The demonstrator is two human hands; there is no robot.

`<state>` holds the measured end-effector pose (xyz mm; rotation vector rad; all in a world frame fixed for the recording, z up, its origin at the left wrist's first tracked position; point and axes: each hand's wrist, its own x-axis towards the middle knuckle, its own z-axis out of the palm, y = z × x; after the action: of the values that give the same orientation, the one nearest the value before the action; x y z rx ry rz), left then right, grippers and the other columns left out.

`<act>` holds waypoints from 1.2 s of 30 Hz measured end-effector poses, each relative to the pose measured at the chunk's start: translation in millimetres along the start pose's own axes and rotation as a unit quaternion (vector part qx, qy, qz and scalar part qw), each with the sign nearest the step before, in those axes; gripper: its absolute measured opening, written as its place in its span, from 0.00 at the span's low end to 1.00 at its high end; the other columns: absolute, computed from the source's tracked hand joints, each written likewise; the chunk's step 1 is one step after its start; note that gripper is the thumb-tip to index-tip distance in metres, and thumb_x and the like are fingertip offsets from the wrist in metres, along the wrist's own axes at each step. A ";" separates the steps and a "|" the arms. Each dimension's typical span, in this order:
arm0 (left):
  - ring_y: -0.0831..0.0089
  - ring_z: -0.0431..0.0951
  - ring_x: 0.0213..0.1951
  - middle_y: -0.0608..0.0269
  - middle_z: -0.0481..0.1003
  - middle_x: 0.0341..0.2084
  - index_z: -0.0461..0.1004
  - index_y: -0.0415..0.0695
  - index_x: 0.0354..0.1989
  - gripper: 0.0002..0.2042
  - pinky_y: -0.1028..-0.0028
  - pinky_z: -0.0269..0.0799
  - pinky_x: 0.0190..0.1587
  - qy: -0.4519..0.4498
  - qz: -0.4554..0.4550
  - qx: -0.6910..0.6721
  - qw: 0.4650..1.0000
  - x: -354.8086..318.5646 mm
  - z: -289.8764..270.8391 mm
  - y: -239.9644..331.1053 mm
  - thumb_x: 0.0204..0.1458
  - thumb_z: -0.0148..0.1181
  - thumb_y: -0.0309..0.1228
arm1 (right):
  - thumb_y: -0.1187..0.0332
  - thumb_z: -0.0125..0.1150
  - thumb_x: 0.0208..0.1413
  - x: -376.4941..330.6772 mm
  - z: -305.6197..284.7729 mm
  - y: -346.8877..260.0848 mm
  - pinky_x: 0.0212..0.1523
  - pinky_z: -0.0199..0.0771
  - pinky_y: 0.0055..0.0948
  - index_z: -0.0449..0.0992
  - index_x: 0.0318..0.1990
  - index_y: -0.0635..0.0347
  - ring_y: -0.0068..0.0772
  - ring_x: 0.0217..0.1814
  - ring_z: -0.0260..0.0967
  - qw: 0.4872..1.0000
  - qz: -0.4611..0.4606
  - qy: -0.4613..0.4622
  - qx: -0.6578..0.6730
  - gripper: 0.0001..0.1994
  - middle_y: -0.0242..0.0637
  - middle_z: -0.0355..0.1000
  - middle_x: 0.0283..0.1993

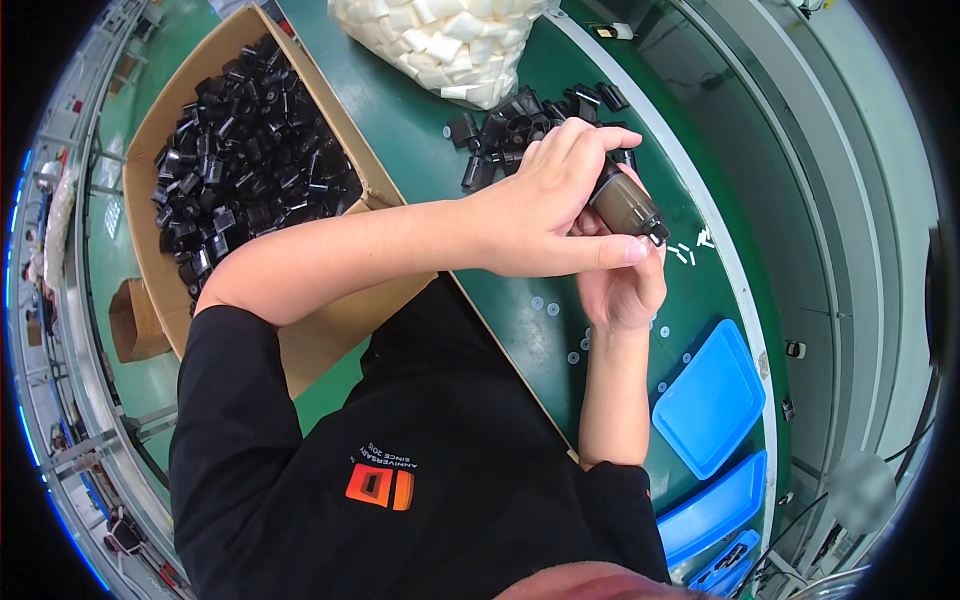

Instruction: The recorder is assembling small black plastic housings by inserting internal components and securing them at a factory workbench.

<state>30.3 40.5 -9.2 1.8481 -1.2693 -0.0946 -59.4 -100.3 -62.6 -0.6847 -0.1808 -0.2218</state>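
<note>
A dark, see-through plastic pod with a small black tip is held between my two hands above the green worktable. My left hand reaches across from the left. Its fingers curl over the pod's far end and its thumb lies along the near side by the tip. From below, my right hand cups the pod, with most of its fingers hidden behind the pod and my left hand. Just beyond my left hand lies a loose pile of black plastic pods.
A cardboard box full of black plastic parts stands at left. At the back is a clear bag of white foam pieces. Small clear discs and white sticks lie scattered. Blue trays sit at lower right.
</note>
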 end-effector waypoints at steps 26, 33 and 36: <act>0.59 0.64 0.60 0.45 0.55 0.62 0.38 0.37 0.71 0.43 0.59 0.58 0.64 -0.030 0.047 -0.081 0.995 0.7 3.3 -19.5 0.56 0.54 0.48 | 0.80 0.64 0.53 0.3 7.0 -53.0 0.37 0.76 0.21 0.68 0.62 0.64 0.22 0.37 0.76 0.986 0.023 0.013 -0.165 0.26 0.36 0.72 0.51; 0.53 0.52 0.68 0.45 0.49 0.68 0.44 0.37 0.71 0.41 0.56 0.46 0.69 -0.026 0.022 -0.090 0.995 10.8 9.4 -18.1 0.55 0.56 0.43 | 0.59 0.71 0.45 -2.0 -171.7 -201.3 0.41 0.75 0.31 0.79 0.48 0.61 0.35 0.36 0.77 0.551 -0.087 0.261 -0.788 0.23 0.41 0.80 0.36; 0.53 0.55 0.66 0.47 0.52 0.66 0.55 0.46 0.69 0.38 0.55 0.47 0.68 -0.060 0.048 0.010 0.997 10.4 16.8 -16.4 0.50 0.66 0.36 | 0.59 0.67 0.43 -18.7 -244.8 -241.8 0.51 0.75 0.36 0.78 0.51 0.62 0.48 0.46 0.77 0.397 0.211 0.332 -0.829 0.26 0.48 0.79 0.43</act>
<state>38.7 23.9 -26.8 1.8179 -1.4453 -0.1413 -118.0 -436.9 -107.1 -2.5590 1.2517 -0.0870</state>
